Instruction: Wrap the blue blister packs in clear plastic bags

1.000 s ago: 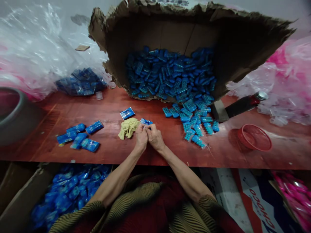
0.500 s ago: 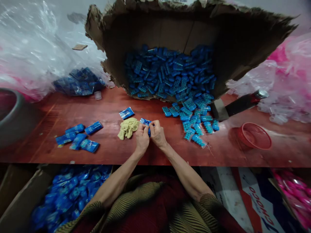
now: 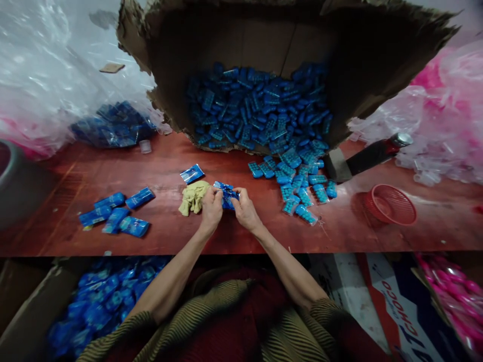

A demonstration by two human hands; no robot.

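Note:
Between my two hands is a small blue printed packet (image 3: 227, 195). My left hand (image 3: 212, 206) pinches its left side, and my right hand (image 3: 244, 207) pinches its right side. Just left of the left hand lies a lump of yellowish dough-like material (image 3: 193, 197), with another flat blue packet (image 3: 192, 174) behind it. To the right of the right hand, several blue bead-filled packs in clear wrap (image 3: 298, 183) spill from a torn cardboard box (image 3: 260, 45) onto the red table (image 3: 211, 239).
Several filled blue packets (image 3: 113, 213) lie at left, near a grey tub (image 3: 22, 186). A red basket (image 3: 391, 205) and a dark-handled tool (image 3: 372, 157) are at right. Below the table edge, blue packets (image 3: 109, 296) fill a carton. Clear plastic bags (image 3: 37, 65) are heaped behind.
My hands have moved apart slightly, and more of the blue packet shows between them. The whole view has shifted a little.

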